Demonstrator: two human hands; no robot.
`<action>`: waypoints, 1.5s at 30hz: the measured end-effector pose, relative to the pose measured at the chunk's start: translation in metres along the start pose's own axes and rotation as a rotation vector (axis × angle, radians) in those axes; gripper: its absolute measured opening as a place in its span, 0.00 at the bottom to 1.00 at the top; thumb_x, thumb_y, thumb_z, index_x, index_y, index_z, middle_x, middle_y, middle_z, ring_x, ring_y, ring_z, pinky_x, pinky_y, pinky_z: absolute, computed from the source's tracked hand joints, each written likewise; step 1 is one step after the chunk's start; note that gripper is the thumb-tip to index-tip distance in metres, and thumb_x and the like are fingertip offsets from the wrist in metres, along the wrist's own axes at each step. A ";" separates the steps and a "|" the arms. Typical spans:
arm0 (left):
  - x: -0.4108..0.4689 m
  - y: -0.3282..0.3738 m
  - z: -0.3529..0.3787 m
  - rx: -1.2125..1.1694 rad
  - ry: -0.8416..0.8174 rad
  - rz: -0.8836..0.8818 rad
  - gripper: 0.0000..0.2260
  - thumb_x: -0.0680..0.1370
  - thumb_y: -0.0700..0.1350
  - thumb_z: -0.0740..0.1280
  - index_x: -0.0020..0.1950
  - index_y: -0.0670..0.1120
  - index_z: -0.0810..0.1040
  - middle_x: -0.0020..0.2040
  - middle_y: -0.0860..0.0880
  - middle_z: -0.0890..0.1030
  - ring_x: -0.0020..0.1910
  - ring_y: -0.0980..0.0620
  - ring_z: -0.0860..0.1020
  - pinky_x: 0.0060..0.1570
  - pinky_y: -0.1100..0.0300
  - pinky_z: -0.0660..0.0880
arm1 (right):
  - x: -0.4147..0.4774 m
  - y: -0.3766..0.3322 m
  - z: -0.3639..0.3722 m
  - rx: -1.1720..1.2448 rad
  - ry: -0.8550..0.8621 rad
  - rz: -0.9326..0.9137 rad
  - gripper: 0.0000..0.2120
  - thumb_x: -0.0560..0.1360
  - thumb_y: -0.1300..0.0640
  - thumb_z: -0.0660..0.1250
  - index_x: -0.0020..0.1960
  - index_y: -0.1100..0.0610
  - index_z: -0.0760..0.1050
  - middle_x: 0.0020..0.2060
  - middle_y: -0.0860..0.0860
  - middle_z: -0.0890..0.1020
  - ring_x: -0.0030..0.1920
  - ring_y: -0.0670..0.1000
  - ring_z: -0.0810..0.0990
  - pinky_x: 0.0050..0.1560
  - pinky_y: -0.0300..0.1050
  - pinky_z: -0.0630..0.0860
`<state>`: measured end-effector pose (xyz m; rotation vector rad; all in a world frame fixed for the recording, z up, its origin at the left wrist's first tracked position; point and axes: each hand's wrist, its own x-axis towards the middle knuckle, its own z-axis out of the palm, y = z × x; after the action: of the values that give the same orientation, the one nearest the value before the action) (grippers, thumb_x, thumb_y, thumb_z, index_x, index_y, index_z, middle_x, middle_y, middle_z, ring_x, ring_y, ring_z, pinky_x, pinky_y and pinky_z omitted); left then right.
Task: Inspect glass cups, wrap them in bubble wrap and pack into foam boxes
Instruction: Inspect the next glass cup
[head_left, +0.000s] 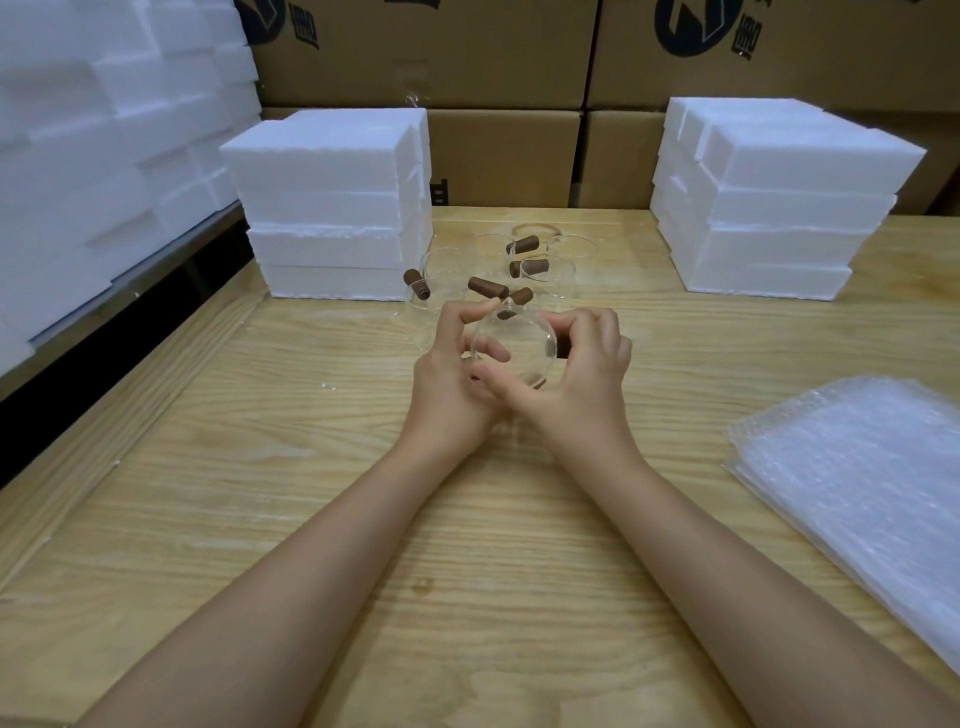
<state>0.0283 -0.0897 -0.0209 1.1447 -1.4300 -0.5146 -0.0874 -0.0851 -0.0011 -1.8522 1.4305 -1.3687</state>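
I hold one clear glass cup (519, 351) above the middle of the wooden table (260, 493), its round mouth or base turned toward me. My left hand (452, 374) grips its left side with curled fingers. My right hand (582, 369) curls round its right side, thumb along the lower rim. Behind my hands stand several more clear glass cups (550, 270) with brown wooden handles (488, 287). A stack of bubble wrap sheets (862, 488) lies at the right edge. White foam boxes are piled at back left (332, 208) and back right (779, 208).
Cardboard cartons (504, 78) form a wall behind the table. More white foam pieces (104, 130) are heaped on the far left, beyond the table's dark left edge. Bare wood lies between my forearms and the front edge.
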 end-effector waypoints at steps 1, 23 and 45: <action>-0.001 0.000 0.000 0.027 -0.009 0.020 0.29 0.65 0.41 0.80 0.52 0.63 0.67 0.40 0.50 0.80 0.31 0.64 0.77 0.34 0.75 0.69 | -0.001 -0.001 0.001 -0.017 0.026 0.004 0.32 0.59 0.43 0.78 0.55 0.57 0.72 0.52 0.46 0.68 0.56 0.51 0.65 0.60 0.41 0.63; -0.001 0.001 0.003 -0.127 -0.037 0.001 0.29 0.65 0.39 0.80 0.54 0.57 0.66 0.45 0.52 0.79 0.35 0.55 0.81 0.37 0.65 0.77 | 0.007 0.009 -0.001 0.209 0.284 -0.015 0.09 0.81 0.58 0.57 0.46 0.54 0.75 0.46 0.50 0.73 0.42 0.41 0.75 0.46 0.29 0.69; 0.010 0.007 -0.010 -0.882 -0.290 -0.603 0.31 0.73 0.59 0.67 0.69 0.40 0.69 0.54 0.39 0.83 0.53 0.44 0.82 0.51 0.55 0.80 | 0.012 0.015 -0.002 0.439 0.193 -0.143 0.06 0.80 0.58 0.57 0.50 0.47 0.65 0.41 0.36 0.76 0.45 0.44 0.78 0.48 0.35 0.71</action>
<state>0.0363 -0.0922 -0.0077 0.7534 -0.8704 -1.6019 -0.0969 -0.1008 -0.0073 -1.5911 0.9860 -1.8043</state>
